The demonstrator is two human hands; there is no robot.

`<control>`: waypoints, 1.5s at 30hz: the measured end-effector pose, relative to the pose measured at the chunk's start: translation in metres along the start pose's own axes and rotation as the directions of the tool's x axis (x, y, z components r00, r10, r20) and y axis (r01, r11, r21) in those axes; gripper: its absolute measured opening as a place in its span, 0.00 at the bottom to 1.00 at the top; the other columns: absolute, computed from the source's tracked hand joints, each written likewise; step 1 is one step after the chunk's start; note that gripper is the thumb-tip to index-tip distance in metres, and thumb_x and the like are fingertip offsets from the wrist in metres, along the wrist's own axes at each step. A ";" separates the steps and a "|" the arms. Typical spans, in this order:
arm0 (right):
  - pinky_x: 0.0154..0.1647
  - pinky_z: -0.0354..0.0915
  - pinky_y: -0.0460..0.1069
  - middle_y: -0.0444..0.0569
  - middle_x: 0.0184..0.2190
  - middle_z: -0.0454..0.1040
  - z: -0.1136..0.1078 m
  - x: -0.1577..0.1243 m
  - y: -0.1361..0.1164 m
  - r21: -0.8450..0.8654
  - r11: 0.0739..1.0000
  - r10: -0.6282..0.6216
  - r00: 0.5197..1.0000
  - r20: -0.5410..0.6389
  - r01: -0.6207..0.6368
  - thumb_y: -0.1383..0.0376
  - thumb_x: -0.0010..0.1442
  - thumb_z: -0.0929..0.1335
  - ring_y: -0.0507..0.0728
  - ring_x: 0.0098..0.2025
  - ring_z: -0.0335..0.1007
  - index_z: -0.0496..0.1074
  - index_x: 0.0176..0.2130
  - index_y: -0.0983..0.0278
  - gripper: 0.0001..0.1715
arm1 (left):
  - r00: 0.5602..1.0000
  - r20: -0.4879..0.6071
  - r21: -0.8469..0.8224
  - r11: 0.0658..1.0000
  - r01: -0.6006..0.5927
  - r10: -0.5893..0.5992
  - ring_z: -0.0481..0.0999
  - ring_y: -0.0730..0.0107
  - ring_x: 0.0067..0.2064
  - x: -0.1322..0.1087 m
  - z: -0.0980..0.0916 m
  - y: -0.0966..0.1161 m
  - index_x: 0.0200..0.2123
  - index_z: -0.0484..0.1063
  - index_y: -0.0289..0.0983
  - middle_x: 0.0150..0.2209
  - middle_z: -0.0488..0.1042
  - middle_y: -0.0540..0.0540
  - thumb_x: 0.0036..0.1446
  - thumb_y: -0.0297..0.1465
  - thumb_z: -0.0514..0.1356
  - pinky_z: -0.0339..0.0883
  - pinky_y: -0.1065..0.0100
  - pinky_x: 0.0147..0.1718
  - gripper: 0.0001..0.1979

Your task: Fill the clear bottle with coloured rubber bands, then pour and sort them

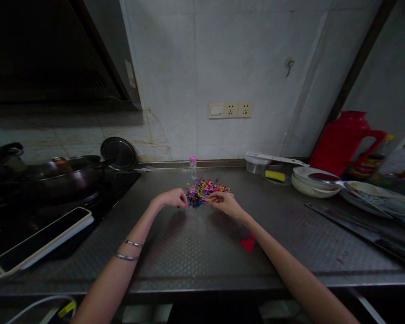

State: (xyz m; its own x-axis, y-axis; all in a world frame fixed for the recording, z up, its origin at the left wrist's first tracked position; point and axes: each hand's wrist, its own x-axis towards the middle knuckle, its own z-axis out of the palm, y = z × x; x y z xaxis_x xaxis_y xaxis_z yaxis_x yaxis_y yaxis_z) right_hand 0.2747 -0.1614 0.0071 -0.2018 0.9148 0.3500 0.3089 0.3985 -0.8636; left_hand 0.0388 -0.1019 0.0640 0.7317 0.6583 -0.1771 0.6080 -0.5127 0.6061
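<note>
A loose pile of small multicoloured rubber bands (pixel 207 185) lies on the metal countertop. At its left edge is my left hand (pixel 174 198), fingers curled together and pointing down; a speck of pink shows by the fingertips. My right hand (pixel 225 203) reaches over the pile's right front side with thumb and fingers pinched. Something tiny and yellowish is at those fingertips, too small to tell whether it is held. Just behind the pile stands a small clear bottle with a pink cap (pixel 193 163). A red heart-shaped piece (pixel 247 243) lies beside my right forearm.
To the left are a phone-like device (pixel 43 238) with a white cable, a pan (pixel 69 175) on the stove and a round lid (pixel 118 153). On the right stand a clear tub (pixel 254 165), a yellow sponge (pixel 275 176), bowls (pixel 312 191), a red thermos (pixel 340 141) and a long dark utensil (pixel 344 226).
</note>
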 end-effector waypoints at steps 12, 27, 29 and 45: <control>0.32 0.64 0.44 0.47 0.28 0.73 0.001 -0.005 0.001 -0.162 0.984 -0.057 0.994 0.094 0.072 0.70 0.46 0.65 0.50 0.29 0.67 0.72 0.35 0.68 0.13 | 0.974 0.173 0.135 0.983 0.125 -0.148 0.64 0.76 0.21 0.001 0.000 -0.015 0.23 0.75 0.33 0.17 0.69 0.51 0.37 0.29 0.58 0.55 0.76 0.22 0.08; 0.29 0.60 0.42 0.45 0.26 0.74 0.021 0.007 -0.010 -0.406 0.887 -0.084 0.941 0.329 0.221 0.72 0.48 0.65 0.50 0.27 0.66 0.75 0.32 0.66 0.11 | 0.962 0.196 0.131 0.977 0.168 -0.192 0.64 0.76 0.20 0.001 0.002 -0.024 0.24 0.73 0.33 0.17 0.68 0.51 0.36 0.29 0.58 0.54 0.75 0.19 0.08; 0.29 0.60 0.42 0.46 0.26 0.74 0.021 0.006 -0.010 -0.389 0.895 -0.080 0.938 0.338 0.217 0.70 0.48 0.66 0.50 0.27 0.66 0.75 0.33 0.67 0.10 | 0.962 0.183 0.134 0.974 0.181 -0.204 0.64 0.76 0.20 0.001 0.003 -0.025 0.24 0.73 0.33 0.17 0.67 0.52 0.36 0.30 0.59 0.53 0.75 0.19 0.08; 0.31 0.61 0.44 0.47 0.26 0.75 -0.036 0.000 0.006 -0.448 0.892 -0.069 0.998 -0.013 0.056 0.68 0.47 0.65 0.51 0.28 0.68 0.75 0.29 0.67 0.10 | 0.997 -0.025 0.137 0.988 0.073 -0.070 0.64 0.77 0.22 0.001 -0.002 -0.017 0.27 0.73 0.32 0.21 0.69 0.50 0.39 0.26 0.55 0.55 0.76 0.22 0.10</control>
State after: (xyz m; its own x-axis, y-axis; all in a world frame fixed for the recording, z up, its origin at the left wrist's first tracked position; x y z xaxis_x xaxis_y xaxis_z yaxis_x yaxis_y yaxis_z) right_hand 0.3096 -0.1568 0.0150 -0.2103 0.8857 0.4138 0.6810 0.4364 -0.5880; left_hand 0.0289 -0.0916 0.0549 0.6791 0.7064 -0.1996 0.6964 -0.5339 0.4796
